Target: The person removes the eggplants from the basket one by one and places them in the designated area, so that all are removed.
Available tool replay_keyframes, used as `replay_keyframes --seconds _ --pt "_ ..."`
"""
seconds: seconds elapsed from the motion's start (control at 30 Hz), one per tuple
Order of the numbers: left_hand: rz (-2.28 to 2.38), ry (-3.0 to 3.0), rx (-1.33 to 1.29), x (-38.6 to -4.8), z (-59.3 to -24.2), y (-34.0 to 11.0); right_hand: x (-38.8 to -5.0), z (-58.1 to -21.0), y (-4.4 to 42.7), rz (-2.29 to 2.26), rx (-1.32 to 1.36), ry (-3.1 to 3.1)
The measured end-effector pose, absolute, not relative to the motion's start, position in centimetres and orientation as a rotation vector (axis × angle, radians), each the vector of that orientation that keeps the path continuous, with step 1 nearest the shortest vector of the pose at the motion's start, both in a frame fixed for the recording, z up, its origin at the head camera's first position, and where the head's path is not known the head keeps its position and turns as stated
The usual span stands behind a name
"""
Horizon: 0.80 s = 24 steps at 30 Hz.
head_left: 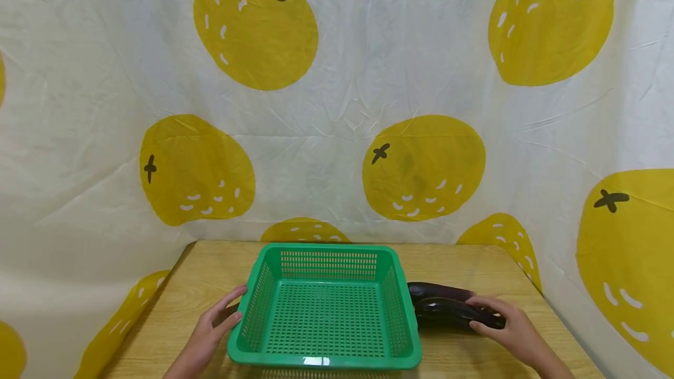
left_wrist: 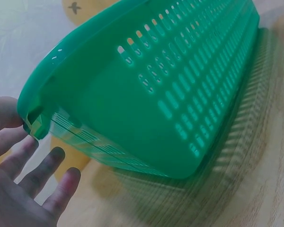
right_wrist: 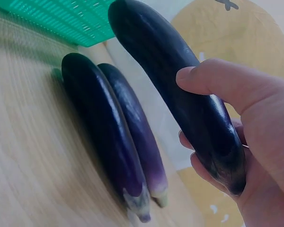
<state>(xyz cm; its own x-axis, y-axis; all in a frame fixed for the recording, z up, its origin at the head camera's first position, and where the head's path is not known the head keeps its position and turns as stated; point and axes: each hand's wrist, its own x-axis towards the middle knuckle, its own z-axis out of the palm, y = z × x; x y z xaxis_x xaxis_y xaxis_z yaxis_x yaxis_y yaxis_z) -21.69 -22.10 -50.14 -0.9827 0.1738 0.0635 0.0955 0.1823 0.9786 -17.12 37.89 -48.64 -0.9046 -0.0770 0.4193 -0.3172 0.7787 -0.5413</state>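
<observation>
An eggplant [right_wrist: 165, 61], dark and glossy, is held in my right hand [head_left: 508, 326], thumb on one side and fingers round the other near its stem end. In the right wrist view it is raised off the table. Below it, two more eggplants lie side by side on the tabletop, a nearer eggplant [right_wrist: 102, 123] and a farther eggplant [right_wrist: 137, 123]. From the head view the held one hides part of them. My left hand [head_left: 207, 329] touches the left rim of a green plastic basket [head_left: 323, 362], its other fingers spread and fairly straight. The basket has nothing in it.
The wooden table [head_left: 210, 262] carries the basket at its middle, with the eggplants just right of it. A pale cloth [head_left: 326, 180] printed with yellow fruit hangs behind the table and down both sides.
</observation>
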Motion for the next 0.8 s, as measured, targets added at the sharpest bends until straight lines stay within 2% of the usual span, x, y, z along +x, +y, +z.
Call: replay_keyframes --seconds 0.53,0.8 --pt "1.954 2.372 0.266 -21.6 -50.1 -22.0 -16.9 -50.7 38.1 0.973 0.365 -2.627" --pt "1.953 2.373 0.277 -21.5 -50.1 -22.0 -16.8 -50.9 38.2 0.971 0.29 -2.796"
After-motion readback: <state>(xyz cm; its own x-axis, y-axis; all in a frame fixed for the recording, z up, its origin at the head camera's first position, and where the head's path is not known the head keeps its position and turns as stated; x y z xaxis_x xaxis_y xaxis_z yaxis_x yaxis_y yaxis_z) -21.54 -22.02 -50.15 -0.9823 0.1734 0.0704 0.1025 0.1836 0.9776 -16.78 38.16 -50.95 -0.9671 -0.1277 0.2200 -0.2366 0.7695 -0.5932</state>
